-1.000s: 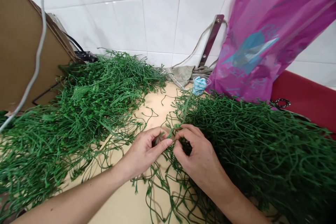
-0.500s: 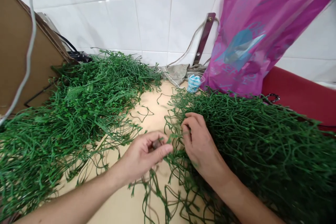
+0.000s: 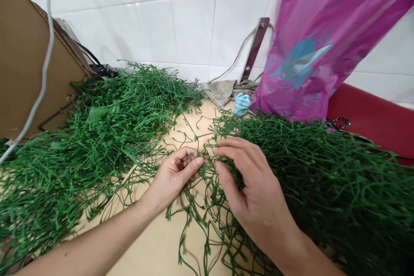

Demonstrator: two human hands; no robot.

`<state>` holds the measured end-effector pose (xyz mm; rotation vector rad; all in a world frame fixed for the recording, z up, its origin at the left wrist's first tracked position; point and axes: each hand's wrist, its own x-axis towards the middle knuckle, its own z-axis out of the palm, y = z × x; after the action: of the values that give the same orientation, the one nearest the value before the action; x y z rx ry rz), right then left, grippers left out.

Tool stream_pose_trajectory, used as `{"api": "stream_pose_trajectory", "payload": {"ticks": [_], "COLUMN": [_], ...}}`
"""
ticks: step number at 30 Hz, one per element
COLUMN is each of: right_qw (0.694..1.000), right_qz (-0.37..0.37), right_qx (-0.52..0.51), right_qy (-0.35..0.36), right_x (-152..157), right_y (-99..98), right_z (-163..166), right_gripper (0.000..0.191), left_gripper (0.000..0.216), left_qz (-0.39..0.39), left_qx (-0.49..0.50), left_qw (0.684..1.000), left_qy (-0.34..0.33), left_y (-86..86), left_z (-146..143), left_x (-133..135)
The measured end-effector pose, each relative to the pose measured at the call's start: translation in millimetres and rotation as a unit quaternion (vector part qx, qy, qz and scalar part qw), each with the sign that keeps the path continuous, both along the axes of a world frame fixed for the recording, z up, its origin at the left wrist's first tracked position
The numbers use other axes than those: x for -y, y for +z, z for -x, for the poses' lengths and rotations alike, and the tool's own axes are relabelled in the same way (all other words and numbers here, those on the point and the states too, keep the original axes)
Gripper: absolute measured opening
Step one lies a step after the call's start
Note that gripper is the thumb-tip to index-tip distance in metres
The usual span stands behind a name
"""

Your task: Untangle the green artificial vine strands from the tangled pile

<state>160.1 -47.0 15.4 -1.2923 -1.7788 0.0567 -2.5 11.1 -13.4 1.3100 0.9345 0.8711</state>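
Two heaps of thin green plastic stems lie on a beige table [image 3: 152, 246]: a dense left pile [image 3: 97, 125] and a tangled right pile [image 3: 323, 181]. My left hand [image 3: 174, 174] is at the table's middle, thumb and forefinger pinched on a green stem [image 3: 194, 138] that runs up from its fingertips. My right hand [image 3: 249, 185] rests on the near edge of the right pile, fingers curled into the strands and gripping some of them. The two hands nearly touch.
A white tiled wall [image 3: 194, 21] backs the table. A brown cardboard sheet [image 3: 29, 64] with a grey cable leans at the left. A pink plastic bag [image 3: 323, 39] hangs at the right over a red surface [image 3: 371, 116]. A small blue-and-white cup [image 3: 242, 103] stands near the wall.
My left hand rose toward the right pile and pinched a stem. My right hand shifted lower and nearer, fingers spreading into the strands.
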Motion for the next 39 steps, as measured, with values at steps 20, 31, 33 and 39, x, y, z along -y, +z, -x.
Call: {"api": "stream_pose_trajectory", "payload": {"ticks": [20,31,33,39], "right_qw": [0.980,0.991,0.976,0.942], "right_qz": [0.173,0.128,0.199,0.257], "right_qx": [-0.092,-0.031,-0.093,-0.215], "right_qy": [0.016,-0.013,-0.008,0.002], "right_x": [-6.8,-6.4,-7.3,-13.4], "right_y": [-21.1,-20.3,-21.5,-23.0], "right_z": [0.3,2.4,3.8,8.3], "right_gripper": [0.010,0.012,0.010,0.009], "left_gripper": [0.020,0.025,0.024,0.026], "left_qz": [-0.044,-0.078,-0.065,-0.029], "left_qx": [-0.026,-0.075,-0.068,-0.026], "left_qw": [0.998,0.986,0.987,0.989], "left_qy": [-0.029,-0.126,-0.133,-0.143], "left_y": [-5.3,-2.1,-0.9,-3.2], "left_z": [5.7,6.6,5.4,0.2], "left_x": [0.3,5.6,6.3,4.0]}}
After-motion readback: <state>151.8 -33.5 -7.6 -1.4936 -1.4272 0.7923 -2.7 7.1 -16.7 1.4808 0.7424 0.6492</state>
